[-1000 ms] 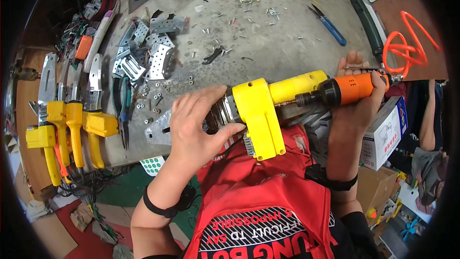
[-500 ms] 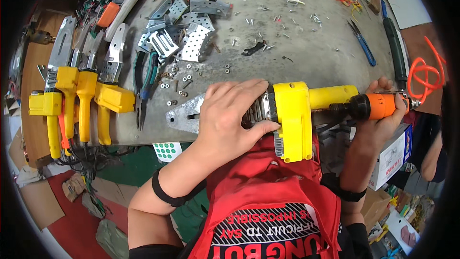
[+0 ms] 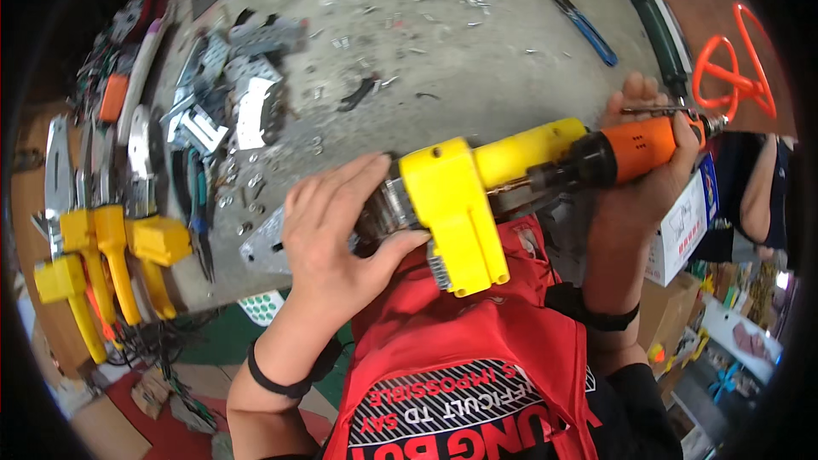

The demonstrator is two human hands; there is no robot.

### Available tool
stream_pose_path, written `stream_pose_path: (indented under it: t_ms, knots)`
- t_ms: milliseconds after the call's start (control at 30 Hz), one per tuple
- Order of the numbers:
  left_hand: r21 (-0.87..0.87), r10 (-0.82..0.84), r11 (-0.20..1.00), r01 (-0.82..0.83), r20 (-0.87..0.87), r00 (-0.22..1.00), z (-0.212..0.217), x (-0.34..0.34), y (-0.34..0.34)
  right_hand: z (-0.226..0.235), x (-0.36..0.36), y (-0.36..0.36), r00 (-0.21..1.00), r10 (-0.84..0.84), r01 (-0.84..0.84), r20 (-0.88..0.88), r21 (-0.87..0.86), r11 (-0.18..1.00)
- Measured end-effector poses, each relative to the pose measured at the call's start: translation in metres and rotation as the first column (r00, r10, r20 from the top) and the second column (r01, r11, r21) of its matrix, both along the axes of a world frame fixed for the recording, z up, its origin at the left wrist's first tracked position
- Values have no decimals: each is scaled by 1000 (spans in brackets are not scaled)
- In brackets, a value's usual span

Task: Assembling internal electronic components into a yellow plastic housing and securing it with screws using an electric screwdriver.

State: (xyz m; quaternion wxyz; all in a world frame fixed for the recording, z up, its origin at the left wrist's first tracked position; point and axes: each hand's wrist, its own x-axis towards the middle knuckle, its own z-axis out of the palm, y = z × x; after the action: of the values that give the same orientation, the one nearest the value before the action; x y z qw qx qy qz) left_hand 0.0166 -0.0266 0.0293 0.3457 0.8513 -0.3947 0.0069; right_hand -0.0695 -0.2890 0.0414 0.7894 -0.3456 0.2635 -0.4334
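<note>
My left hand [image 3: 336, 230] is wrapped round the metal neck of a yellow-handled pipe welder [image 3: 452, 213], thumb close to its yellow housing. The welder's flat, pointed metal plate [image 3: 266, 238] sticks out to the left over the bench edge, partly hidden by the hand. In my right hand [image 3: 652, 158] is an orange and black power screwdriver [image 3: 635, 152], gripped round its body. Its bit points left at the underside of the yellow housing, beside the handle. Whether the bit sits in a screw, I cannot tell.
Several yellow-handled welders [image 3: 111, 234] lie at the left edge. Pliers [image 3: 198, 213], perforated metal plates [image 3: 256, 111] and loose nuts and screws are spread on the grey bench [image 3: 477, 77]. Blue-handled tweezers [image 3: 588, 30] and a coiled orange hose [image 3: 737, 77] lie right. Another person's arm [image 3: 761, 192] shows far right.
The view has turned, so the bench items sit further left. Both hands, the welder and the screwdriver now appear tilted, right end higher. Both grips look the same.
</note>
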Motion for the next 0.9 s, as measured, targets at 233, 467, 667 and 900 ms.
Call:
stream_pose_path:
  t_ms: [233,467,667,900]
  knots:
    - [43,-32,999,31,27,999,2,0,-5,-5,-8,4,993,46,-55,107,86,995]
    - [58,-43,998,40,46,998,0,-1,-8,-9,-5,0,977,127,-141,170,76,987]
    - [78,-34,996,31,44,998,2,-2,-6,-2,-5,8,977,137,-158,165,121,980]
    - [68,-34,997,34,4,999,0,-2,-5,0,-7,1,952,229,-251,205,89,964]
